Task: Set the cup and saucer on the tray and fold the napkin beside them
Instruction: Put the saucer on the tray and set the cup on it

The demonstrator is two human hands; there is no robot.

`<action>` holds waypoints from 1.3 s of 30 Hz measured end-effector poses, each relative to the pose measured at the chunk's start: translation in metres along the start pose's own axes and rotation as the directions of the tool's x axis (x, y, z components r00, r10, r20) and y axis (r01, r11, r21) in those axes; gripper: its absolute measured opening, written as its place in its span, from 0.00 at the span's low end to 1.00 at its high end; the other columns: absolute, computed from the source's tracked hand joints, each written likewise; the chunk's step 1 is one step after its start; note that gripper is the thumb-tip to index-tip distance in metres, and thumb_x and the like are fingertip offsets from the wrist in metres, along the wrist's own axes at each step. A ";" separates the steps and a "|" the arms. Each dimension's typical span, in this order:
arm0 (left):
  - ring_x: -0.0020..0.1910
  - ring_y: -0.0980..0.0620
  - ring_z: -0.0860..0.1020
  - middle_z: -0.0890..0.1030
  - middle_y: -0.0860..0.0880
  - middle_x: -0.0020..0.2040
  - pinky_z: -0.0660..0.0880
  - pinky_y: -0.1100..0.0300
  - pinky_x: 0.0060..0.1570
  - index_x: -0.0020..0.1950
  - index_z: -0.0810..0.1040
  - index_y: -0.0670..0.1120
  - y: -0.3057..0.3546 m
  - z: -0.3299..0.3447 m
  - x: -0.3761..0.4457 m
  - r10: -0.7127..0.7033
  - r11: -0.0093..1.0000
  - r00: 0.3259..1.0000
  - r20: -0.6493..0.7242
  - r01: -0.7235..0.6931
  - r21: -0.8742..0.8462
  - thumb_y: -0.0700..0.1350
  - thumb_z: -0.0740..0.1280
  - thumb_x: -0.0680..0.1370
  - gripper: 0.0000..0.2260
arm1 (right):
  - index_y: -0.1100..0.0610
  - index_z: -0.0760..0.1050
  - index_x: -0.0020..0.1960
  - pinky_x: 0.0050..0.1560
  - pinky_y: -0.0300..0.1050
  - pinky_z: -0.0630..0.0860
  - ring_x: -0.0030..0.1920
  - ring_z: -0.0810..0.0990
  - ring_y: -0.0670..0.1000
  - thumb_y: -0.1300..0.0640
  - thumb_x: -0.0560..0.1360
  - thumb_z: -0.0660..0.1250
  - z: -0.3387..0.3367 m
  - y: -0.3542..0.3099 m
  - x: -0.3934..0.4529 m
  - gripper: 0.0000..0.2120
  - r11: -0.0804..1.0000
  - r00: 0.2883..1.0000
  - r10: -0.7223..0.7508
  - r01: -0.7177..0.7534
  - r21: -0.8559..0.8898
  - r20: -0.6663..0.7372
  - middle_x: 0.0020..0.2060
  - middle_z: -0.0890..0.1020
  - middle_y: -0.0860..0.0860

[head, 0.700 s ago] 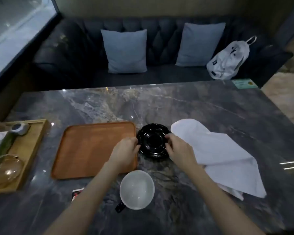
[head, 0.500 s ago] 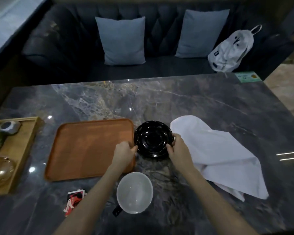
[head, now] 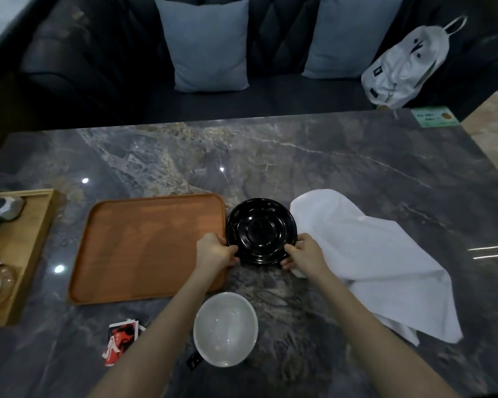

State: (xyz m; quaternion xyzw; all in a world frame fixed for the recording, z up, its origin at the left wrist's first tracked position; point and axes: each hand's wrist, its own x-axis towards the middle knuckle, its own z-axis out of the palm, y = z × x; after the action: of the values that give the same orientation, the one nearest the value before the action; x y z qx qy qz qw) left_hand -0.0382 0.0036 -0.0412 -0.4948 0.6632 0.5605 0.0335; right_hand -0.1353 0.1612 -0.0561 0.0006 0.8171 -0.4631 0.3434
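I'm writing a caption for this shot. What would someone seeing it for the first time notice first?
Both hands, the left hand and right hand, grip a glossy black saucer at the middle of the marble table. An empty orange tray lies just left of it, a rumpled white napkin to its right. A white cup sits nearer the person.
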 end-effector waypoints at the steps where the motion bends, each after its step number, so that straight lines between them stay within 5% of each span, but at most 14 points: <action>1: 0.16 0.56 0.75 0.75 0.42 0.32 0.75 0.65 0.18 0.35 0.68 0.41 0.002 -0.001 0.001 -0.025 1.000 1.000 0.007 0.025 -0.007 0.32 0.68 0.72 0.12 | 0.63 0.64 0.50 0.28 0.45 0.76 0.26 0.77 0.53 0.67 0.77 0.58 -0.002 -0.002 0.000 0.04 1.000 1.000 -0.001 0.001 0.002 0.008 0.30 0.76 0.56; 5: 0.17 0.55 0.76 0.76 0.39 0.31 0.75 0.63 0.18 0.38 0.68 0.39 0.008 -0.010 -0.002 -0.078 0.997 0.992 0.099 0.081 -0.020 0.31 0.68 0.72 0.10 | 0.64 0.66 0.52 0.28 0.44 0.77 0.23 0.77 0.49 0.66 0.77 0.59 -0.008 -0.010 -0.005 0.04 1.000 0.999 -0.025 0.025 0.006 0.026 0.30 0.76 0.56; 12: 0.18 0.56 0.76 0.77 0.49 0.19 0.76 0.63 0.21 0.42 0.71 0.41 0.013 -0.039 -0.023 0.041 0.998 0.993 0.109 -0.037 -0.045 0.32 0.68 0.71 0.08 | 0.64 0.67 0.51 0.31 0.47 0.78 0.25 0.78 0.52 0.67 0.77 0.60 -0.010 -0.039 -0.033 0.04 0.989 0.989 -0.138 0.135 0.051 0.054 0.32 0.77 0.57; 15: 0.17 0.58 0.74 0.78 0.47 0.26 0.75 0.64 0.20 0.41 0.70 0.42 0.012 -0.056 -0.036 0.141 0.989 0.989 0.050 -0.139 -0.045 0.32 0.68 0.71 0.09 | 0.63 0.67 0.49 0.25 0.40 0.77 0.21 0.77 0.48 0.67 0.77 0.59 -0.005 -0.054 -0.050 0.02 0.978 0.976 -0.204 0.199 0.067 0.074 0.31 0.77 0.56; 18: 0.20 0.55 0.76 0.79 0.43 0.35 0.79 0.53 0.30 0.45 0.70 0.41 0.009 -0.076 -0.045 0.215 0.976 0.976 -0.018 -0.215 -0.021 0.35 0.70 0.69 0.11 | 0.65 0.67 0.52 0.28 0.43 0.77 0.26 0.77 0.52 0.67 0.77 0.60 0.004 -0.066 -0.063 0.04 0.959 0.958 -0.275 0.268 0.094 0.075 0.32 0.77 0.59; 24: 0.20 0.56 0.77 0.80 0.43 0.33 0.75 0.63 0.21 0.44 0.68 0.42 0.001 -0.116 -0.058 0.250 0.968 0.965 -0.078 -0.252 -0.011 0.38 0.70 0.72 0.11 | 0.65 0.67 0.57 0.28 0.41 0.78 0.26 0.78 0.49 0.66 0.77 0.59 0.032 -0.081 -0.078 0.08 0.941 0.929 -0.333 0.314 0.128 0.160 0.33 0.78 0.57; 29: 0.39 0.44 0.83 0.83 0.45 0.33 0.79 0.43 0.48 0.42 0.71 0.48 -0.023 -0.149 -0.055 0.243 0.970 0.954 -0.173 -0.242 0.032 0.41 0.73 0.70 0.11 | 0.63 0.65 0.55 0.22 0.36 0.75 0.19 0.76 0.43 0.68 0.77 0.59 0.069 -0.089 -0.079 0.07 0.928 0.907 -0.364 0.331 0.173 0.214 0.31 0.74 0.57; 39: 0.35 0.41 0.81 0.78 0.45 0.31 0.79 0.42 0.46 0.46 0.74 0.42 -0.066 -0.207 -0.038 0.199 0.979 0.902 -0.383 -0.197 0.043 0.39 0.72 0.70 0.09 | 0.58 0.67 0.51 0.29 0.41 0.77 0.22 0.76 0.43 0.66 0.77 0.60 0.166 -0.090 -0.062 0.05 0.922 0.878 -0.387 0.365 0.128 0.282 0.31 0.76 0.54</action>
State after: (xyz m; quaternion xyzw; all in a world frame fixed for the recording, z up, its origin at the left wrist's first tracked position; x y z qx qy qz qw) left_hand 0.1328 -0.1256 0.0112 -0.5253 0.7045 0.4517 -0.1537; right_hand -0.0238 0.0035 -0.0089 -0.2166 0.7225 -0.5443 0.3672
